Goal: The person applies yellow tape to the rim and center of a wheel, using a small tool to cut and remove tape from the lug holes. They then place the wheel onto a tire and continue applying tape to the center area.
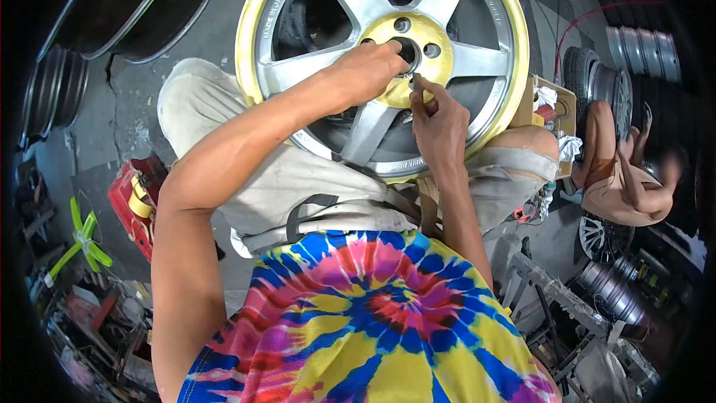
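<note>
An alloy wheel [382,60], silver-spoked with a yellow rim and yellow hub, stands propped on the person's lap, its lower edge resting against the thighs and its top edge tipped away toward the concrete floor [134,112]. The left hand [365,71] lies over the left side of the hub, fingers curled in toward the centre bore and touching its edge. The right hand [440,123] sits just below the hub with its fingers pinched narrow around a small dark piece [416,82], possibly a scrap of abrasive or a small tool; it is too small to tell. The wheel looks rigid and fairly heavy, cast metal that will not flex, with smooth painted faces likely to slip under a flat palm; the spokes and the rim lip should give the surest hold, and the knees carry its weight. To the right another person [623,179] crouches among stacked rims [641,52], and a red case [134,198] lies at the left.
</note>
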{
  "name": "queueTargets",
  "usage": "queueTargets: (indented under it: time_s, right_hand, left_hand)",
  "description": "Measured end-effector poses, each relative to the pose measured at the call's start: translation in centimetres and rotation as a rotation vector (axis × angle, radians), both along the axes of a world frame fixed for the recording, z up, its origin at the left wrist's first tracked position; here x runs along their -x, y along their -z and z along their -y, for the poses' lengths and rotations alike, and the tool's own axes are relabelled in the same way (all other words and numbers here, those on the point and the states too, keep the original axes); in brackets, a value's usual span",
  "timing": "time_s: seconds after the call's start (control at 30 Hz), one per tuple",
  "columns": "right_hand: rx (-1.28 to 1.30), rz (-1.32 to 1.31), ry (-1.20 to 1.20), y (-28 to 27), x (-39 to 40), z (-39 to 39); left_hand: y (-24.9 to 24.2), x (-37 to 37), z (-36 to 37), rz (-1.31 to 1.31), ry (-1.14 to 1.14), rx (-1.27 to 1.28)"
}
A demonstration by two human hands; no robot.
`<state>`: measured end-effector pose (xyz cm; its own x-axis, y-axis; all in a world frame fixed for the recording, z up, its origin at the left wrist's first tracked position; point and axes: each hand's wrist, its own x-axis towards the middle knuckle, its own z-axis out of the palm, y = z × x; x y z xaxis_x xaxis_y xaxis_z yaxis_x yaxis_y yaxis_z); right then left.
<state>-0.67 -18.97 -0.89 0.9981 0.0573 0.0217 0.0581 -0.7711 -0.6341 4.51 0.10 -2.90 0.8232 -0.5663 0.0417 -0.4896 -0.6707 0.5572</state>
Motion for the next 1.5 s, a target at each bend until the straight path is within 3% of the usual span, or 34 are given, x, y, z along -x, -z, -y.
queueTargets:
  time_s: [0.07,0.2,0.4,0.63,0.73,1.0,1.17,1.3,1.37,1.5]
  right_hand:
    - [-0.004,-0.145,0.037,-0.6,0.0,-0.7]
    - [0.036,-0.097,0.012,0.6,0.3,-1.6]
    - [-0.12,-0.225,0.042,-0.1,-0.4,-2.9]
    - [-0.354,-0.281,0.168,-2.7,-0.3,1.3]
    - [-0.545,-0.252,0.189,-3.1,-1.0,3.4]
    - [-0.642,-0.082,0.131,-1.9,-1.8,4.6]
    - [-0.782,0.038,0.121,-1.2,-2.5,5.6]
    - [-0.798,0.091,0.173,-2.6,-3.1,7.5]
    - [-0.765,0.105,0.203,-3.6,-3.5,8.3]
    - [-0.845,0.192,0.184,-3.5,-4.4,10.6]
  left_hand:
    - [0.0,0.0,-0.1,-0.016,-0.002,-0.014]
    - [0.2,0.1,-0.2,-0.006,-0.01,0.036]
    - [-0.4,0.0,-0.2,-0.058,0.0,0.042]
    - [-0.4,0.1,-0.2,-0.034,-0.007,0.018]
    - [-1.4,0.8,0.1,-0.036,0.032,-0.002]
    - [0.0,2.7,1.9,0.084,0.064,-0.106]
    - [0.2,2.4,2.3,0.116,-0.018,-0.042]
    - [-3.2,-0.2,1.5,0.059,-0.064,0.088]
    - [-5.5,-2.2,-0.2,0.304,-0.174,0.213]
    - [-7.7,-6.9,-4.3,0.626,-0.277,0.216]
